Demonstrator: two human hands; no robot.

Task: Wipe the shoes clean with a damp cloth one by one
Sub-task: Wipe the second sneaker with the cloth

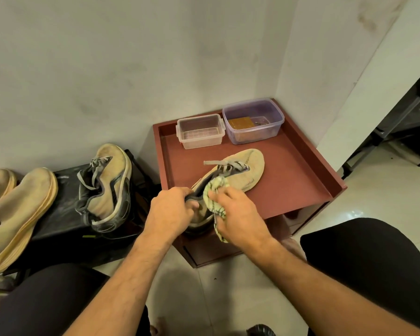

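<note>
A tan sneaker (249, 170) with grey laces lies on the red-brown tray table (298, 180), toe pointing away from me. My left hand (169, 210) grips its heel collar at the near edge. My right hand (238, 213) holds a crumpled pale yellow-green cloth (216, 190) against the shoe's side near the opening. Its mate, a second tan sneaker (109, 187), rests on its side on a black stand to the left.
A clear plastic box (200, 130) and a purple-tinted box (254, 121) with brownish contents stand at the tray's back. Two more tan shoes (17, 214) lie at the far left. My knees frame the bottom; walls close in behind and at the right.
</note>
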